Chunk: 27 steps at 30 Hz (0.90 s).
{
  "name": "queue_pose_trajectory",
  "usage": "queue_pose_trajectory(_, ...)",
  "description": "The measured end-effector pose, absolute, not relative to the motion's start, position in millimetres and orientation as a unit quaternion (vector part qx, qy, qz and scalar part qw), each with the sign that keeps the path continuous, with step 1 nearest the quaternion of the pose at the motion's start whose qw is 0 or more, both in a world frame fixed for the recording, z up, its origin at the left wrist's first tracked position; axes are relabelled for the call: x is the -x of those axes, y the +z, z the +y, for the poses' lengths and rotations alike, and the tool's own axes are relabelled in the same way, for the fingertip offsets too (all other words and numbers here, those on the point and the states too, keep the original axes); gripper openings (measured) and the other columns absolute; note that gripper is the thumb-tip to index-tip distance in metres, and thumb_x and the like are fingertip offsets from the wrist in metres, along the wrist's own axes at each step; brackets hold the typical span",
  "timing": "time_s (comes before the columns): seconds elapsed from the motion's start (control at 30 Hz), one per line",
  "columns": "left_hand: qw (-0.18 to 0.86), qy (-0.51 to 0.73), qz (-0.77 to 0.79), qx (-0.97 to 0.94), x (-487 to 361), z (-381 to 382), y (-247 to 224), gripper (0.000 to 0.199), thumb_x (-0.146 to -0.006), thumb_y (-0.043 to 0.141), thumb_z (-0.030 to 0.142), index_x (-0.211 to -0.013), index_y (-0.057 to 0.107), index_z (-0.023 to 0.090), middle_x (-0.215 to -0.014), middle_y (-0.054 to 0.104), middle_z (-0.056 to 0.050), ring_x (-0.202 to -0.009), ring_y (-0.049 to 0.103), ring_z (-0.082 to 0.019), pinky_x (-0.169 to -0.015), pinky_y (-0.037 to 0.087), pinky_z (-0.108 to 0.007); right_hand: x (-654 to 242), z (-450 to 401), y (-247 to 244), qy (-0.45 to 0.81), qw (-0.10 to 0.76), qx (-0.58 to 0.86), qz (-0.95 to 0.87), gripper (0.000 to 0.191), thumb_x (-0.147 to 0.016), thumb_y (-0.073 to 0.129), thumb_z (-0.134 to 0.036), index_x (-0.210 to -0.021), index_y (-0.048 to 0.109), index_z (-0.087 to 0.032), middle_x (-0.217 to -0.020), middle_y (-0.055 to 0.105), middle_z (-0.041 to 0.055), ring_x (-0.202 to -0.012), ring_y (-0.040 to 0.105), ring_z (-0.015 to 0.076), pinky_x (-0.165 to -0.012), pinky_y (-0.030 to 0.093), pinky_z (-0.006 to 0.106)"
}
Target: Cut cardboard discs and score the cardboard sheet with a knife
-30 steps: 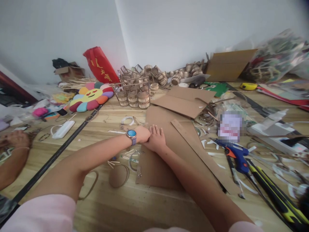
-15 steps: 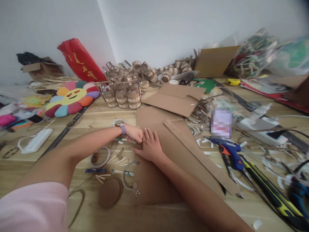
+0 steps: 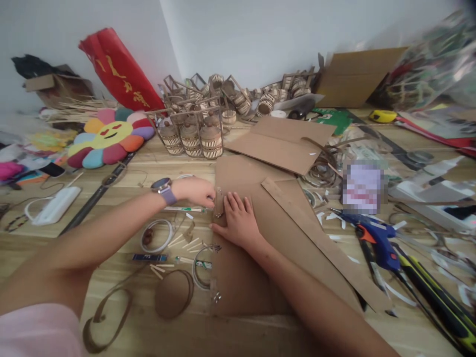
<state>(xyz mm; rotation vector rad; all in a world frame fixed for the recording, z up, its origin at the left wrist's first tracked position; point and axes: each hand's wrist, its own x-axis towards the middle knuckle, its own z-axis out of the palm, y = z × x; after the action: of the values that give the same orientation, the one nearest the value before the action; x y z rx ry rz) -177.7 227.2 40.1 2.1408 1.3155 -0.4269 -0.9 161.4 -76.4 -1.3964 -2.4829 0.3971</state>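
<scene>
My right hand point(image 3: 240, 220) lies flat on a sheet of brown cardboard point(image 3: 253, 282), fingers spread, pressing near its left edge. Just left of that edge is my left hand point(image 3: 197, 192), its fingers curled closed. Whatever it may hold is hidden. Small shiny metal pieces point(image 3: 218, 215) sit on the cardboard edge between the hands, and another metal piece point(image 3: 217, 297) is at the lower left corner. A long cardboard strip point(image 3: 320, 238) rests across the sheet to the right of my right hand.
Left of the sheet are a white ring point(image 3: 156, 236), short wooden sticks point(image 3: 176, 241) and brown discs point(image 3: 173, 295). A blue glue gun point(image 3: 379, 238) lies at right. Behind stand small woven baskets point(image 3: 191, 139), a folded cardboard piece point(image 3: 282, 141) and a flower cushion point(image 3: 111, 136).
My left hand has drawn back left, away from my right hand, uncovering metal pieces on the cardboard edge. My right hand stays flat on the sheet. The view has shifted slightly.
</scene>
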Motion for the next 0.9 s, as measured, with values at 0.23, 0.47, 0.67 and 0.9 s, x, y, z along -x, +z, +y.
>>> queue_pose_trajectory(0.23,0.144,-0.123,0.604,-0.774,171.0,200.1,28.6,0.030,-0.087,0.062,0.043,-0.072,0.070,0.018,-0.078,0.074,-0.010,-0.076,0.065,-0.023,-0.066,0.038,-0.028,-4.7,168.3,-82.6,0.163,0.212,0.489,-0.830,0.058,-0.094,0.050,-0.034,-0.146,0.056,-0.010,-0.152,0.055,0.0177,-0.145,0.045,0.0301,-0.126,0.025,0.051)
queue_pose_trajectory(0.47,0.173,-0.123,0.694,-0.688,139.8,212.0,2.6,0.053,-0.093,0.058,0.062,-0.095,0.072,0.011,-0.099,0.074,-0.014,-0.095,0.070,-0.028,-0.079,0.052,-0.035,-9.9,179.6,-94.2,0.177,0.290,0.503,-0.795,0.058,-0.087,0.037,-0.010,-0.140,0.060,-0.014,-0.129,0.070,0.0144,-0.124,0.062,0.0259,-0.120,0.037,0.051)
queue_pose_trajectory(0.67,0.273,-0.170,0.709,-0.627,128.1,216.8,6.6,0.037,-0.098,0.064,0.041,-0.125,0.063,0.016,-0.122,0.067,-0.008,-0.103,0.068,-0.023,-0.088,0.060,-0.043,-4.3,181.5,-104.3,0.181,0.330,0.498,-0.781,0.056,-0.082,0.042,-0.008,-0.134,0.062,-0.014,-0.125,0.072,0.0145,-0.121,0.063,0.0265,-0.117,0.037,0.052)
queue_pose_trajectory(0.9,0.321,-0.206,0.719,-0.581,119.8,224.9,12.1,0.038,-0.098,0.065,0.038,-0.130,0.061,0.017,-0.129,0.065,-0.010,-0.108,0.067,-0.024,-0.091,0.059,-0.045,-2.4,181.9,-106.1,0.195,0.341,0.493,-0.776,0.053,-0.082,0.045,-0.009,-0.131,0.064,-0.015,-0.121,0.073,0.0149,-0.119,0.063,0.0265,-0.117,0.036,0.052)
